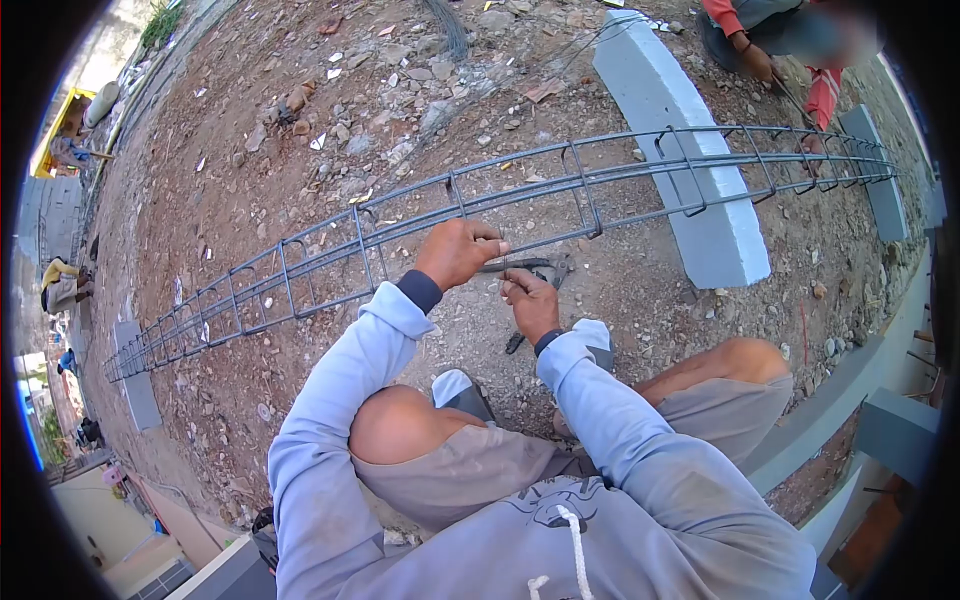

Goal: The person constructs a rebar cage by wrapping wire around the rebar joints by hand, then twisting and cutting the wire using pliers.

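A long rebar cage [592,202] of bars and square stirrups runs across the view in front of me. My left hand [462,252] is at the cage's near lower bar, thumb and fingers pinched together on a thin tie wire [505,258]. Just below and to the right, my right hand [530,303] pinches the lower end of that wire. Between and behind my hands, a dark tool [520,265] lies on the ground, partly hidden; its exact kind is unclear.
Pale blocks [705,205] support the cage, with others near its right end [875,175] and left end [140,385]. A co-worker in red sleeves [825,95] crouches at the right end. Stony ground [330,130] surrounds it; a wire bundle [447,30] lies beyond.
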Demonstrator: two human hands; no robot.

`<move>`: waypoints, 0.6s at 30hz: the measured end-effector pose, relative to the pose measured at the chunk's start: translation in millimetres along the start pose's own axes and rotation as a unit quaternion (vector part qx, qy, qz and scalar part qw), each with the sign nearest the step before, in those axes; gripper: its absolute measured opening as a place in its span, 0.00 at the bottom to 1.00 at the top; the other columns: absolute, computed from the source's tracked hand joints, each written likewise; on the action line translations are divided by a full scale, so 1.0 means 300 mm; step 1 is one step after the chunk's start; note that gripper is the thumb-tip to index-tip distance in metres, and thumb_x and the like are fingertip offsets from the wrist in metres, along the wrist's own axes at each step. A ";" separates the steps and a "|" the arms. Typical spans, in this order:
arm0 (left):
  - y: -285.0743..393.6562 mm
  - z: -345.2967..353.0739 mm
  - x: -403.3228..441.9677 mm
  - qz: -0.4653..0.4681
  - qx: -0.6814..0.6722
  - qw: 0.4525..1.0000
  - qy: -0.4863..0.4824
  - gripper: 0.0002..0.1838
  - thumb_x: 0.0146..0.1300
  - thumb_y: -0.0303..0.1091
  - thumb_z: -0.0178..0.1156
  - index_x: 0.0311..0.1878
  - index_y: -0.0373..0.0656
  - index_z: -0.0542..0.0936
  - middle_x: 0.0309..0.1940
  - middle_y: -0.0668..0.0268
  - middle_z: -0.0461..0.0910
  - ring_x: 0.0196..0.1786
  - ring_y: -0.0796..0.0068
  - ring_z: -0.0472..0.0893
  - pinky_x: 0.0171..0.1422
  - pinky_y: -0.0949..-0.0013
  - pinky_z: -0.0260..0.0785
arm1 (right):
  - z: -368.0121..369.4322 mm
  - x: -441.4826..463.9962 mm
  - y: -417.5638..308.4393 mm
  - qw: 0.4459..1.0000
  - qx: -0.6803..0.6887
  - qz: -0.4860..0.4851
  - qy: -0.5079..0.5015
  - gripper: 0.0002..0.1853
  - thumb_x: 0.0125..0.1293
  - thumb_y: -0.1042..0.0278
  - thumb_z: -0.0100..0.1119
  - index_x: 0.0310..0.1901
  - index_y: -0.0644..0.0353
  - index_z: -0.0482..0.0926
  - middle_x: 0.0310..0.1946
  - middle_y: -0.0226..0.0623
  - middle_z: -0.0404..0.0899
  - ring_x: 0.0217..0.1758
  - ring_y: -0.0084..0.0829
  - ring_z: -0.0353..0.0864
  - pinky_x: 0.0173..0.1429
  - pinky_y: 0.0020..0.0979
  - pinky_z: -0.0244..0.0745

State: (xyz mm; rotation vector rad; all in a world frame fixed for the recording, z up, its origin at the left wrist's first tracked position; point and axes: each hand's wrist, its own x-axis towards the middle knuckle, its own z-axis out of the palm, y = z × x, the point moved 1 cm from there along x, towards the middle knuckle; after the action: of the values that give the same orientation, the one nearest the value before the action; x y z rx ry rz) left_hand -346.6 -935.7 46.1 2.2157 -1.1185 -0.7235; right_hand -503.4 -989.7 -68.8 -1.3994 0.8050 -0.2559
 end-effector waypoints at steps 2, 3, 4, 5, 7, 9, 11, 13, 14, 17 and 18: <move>-0.011 0.001 -0.005 -0.017 -0.030 0.999 0.012 0.16 0.55 0.46 0.64 0.34 0.40 0.84 0.24 0.61 0.81 0.27 0.69 0.79 0.34 0.67 0.69 | 0.011 0.015 -0.007 0.998 -0.040 -0.041 0.017 0.11 0.58 0.76 0.55 0.43 0.62 0.81 0.37 0.41 0.82 0.38 0.31 0.82 0.45 0.29 0.75; -0.012 -0.006 -0.001 -0.034 -0.040 0.999 0.013 0.16 0.56 0.45 0.65 0.33 0.39 0.83 0.22 0.63 0.80 0.26 0.73 0.77 0.32 0.69 0.68 | 0.016 0.025 -0.019 0.996 -0.054 -0.072 0.027 0.11 0.58 0.76 0.55 0.43 0.62 0.81 0.37 0.42 0.82 0.40 0.34 0.82 0.46 0.31 0.74; -0.013 -0.011 -0.001 -0.052 -0.051 0.997 0.013 0.16 0.56 0.44 0.65 0.31 0.38 0.83 0.20 0.65 0.78 0.25 0.77 0.76 0.30 0.70 0.67 | 0.020 0.029 -0.029 0.992 -0.069 -0.101 0.036 0.11 0.58 0.76 0.56 0.42 0.61 0.81 0.38 0.44 0.82 0.41 0.37 0.82 0.47 0.32 0.74; -0.014 -0.014 -0.007 -0.059 -0.077 0.995 0.014 0.16 0.57 0.43 0.64 0.30 0.37 0.82 0.20 0.66 0.77 0.25 0.79 0.74 0.29 0.71 0.65 | 0.020 0.028 -0.037 0.987 -0.093 -0.124 0.038 0.10 0.58 0.76 0.56 0.42 0.62 0.81 0.37 0.44 0.82 0.41 0.37 0.82 0.47 0.32 0.75; -0.013 -0.026 -0.022 -0.071 -0.129 0.989 0.014 0.15 0.59 0.41 0.64 0.28 0.36 0.80 0.19 0.70 0.75 0.24 0.84 0.71 0.28 0.74 0.63 | 0.018 0.022 -0.074 0.975 -0.138 -0.171 0.042 0.10 0.59 0.76 0.56 0.42 0.64 0.80 0.36 0.43 0.82 0.40 0.35 0.82 0.46 0.31 0.75; -0.043 -0.017 -0.032 -0.062 -0.166 0.984 0.020 0.15 0.60 0.40 0.63 0.28 0.35 0.80 0.19 0.70 0.75 0.25 0.83 0.72 0.29 0.75 0.63 | 0.022 0.007 -0.095 0.961 -0.168 -0.208 0.069 0.09 0.60 0.73 0.56 0.42 0.64 0.79 0.36 0.45 0.81 0.40 0.40 0.81 0.46 0.34 0.74; -0.068 -0.005 -0.046 -0.065 -0.192 0.979 0.023 0.15 0.61 0.39 0.62 0.28 0.35 0.80 0.20 0.70 0.76 0.25 0.83 0.72 0.30 0.75 0.64 | 0.030 -0.018 -0.120 0.952 -0.200 -0.214 0.092 0.09 0.61 0.71 0.56 0.41 0.64 0.78 0.35 0.46 0.80 0.39 0.44 0.80 0.44 0.36 0.74; -0.069 -0.014 -0.054 -0.074 -0.205 0.976 0.025 0.15 0.61 0.39 0.61 0.28 0.35 0.80 0.20 0.71 0.76 0.26 0.83 0.72 0.30 0.75 0.64 | 0.039 -0.039 -0.178 0.946 -0.233 -0.193 0.114 0.09 0.61 0.68 0.57 0.40 0.63 0.77 0.35 0.46 0.79 0.38 0.45 0.79 0.43 0.38 0.73; -0.067 -0.019 -0.055 -0.068 -0.212 0.974 0.028 0.15 0.62 0.39 0.61 0.28 0.35 0.80 0.20 0.70 0.76 0.26 0.83 0.73 0.31 0.75 0.64 | 0.046 -0.041 -0.181 0.944 -0.236 -0.202 0.113 0.09 0.62 0.67 0.57 0.40 0.63 0.77 0.35 0.46 0.78 0.38 0.46 0.79 0.42 0.39 0.72; -0.041 -0.031 -0.061 -0.056 -0.208 0.976 0.027 0.14 0.62 0.39 0.61 0.29 0.35 0.80 0.21 0.69 0.76 0.27 0.83 0.73 0.31 0.75 0.64 | 0.056 -0.048 -0.184 0.934 -0.247 -0.229 0.120 0.10 0.63 0.64 0.57 0.39 0.62 0.76 0.33 0.46 0.77 0.36 0.47 0.78 0.39 0.41 0.72; -0.020 -0.042 -0.064 -0.055 -0.187 0.980 0.025 0.14 0.62 0.39 0.61 0.28 0.35 0.79 0.21 0.69 0.76 0.27 0.83 0.73 0.31 0.75 0.65 | 0.057 -0.046 -0.185 0.930 -0.249 -0.239 0.127 0.10 0.63 0.63 0.57 0.38 0.61 0.76 0.32 0.45 0.77 0.35 0.48 0.77 0.38 0.43 0.71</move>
State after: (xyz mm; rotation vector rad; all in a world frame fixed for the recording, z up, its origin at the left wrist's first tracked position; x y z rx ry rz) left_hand -344.6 -913.8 55.0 1.9707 -0.7665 -0.8434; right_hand -486.2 -979.0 -12.5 -2.0732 0.7567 -0.6546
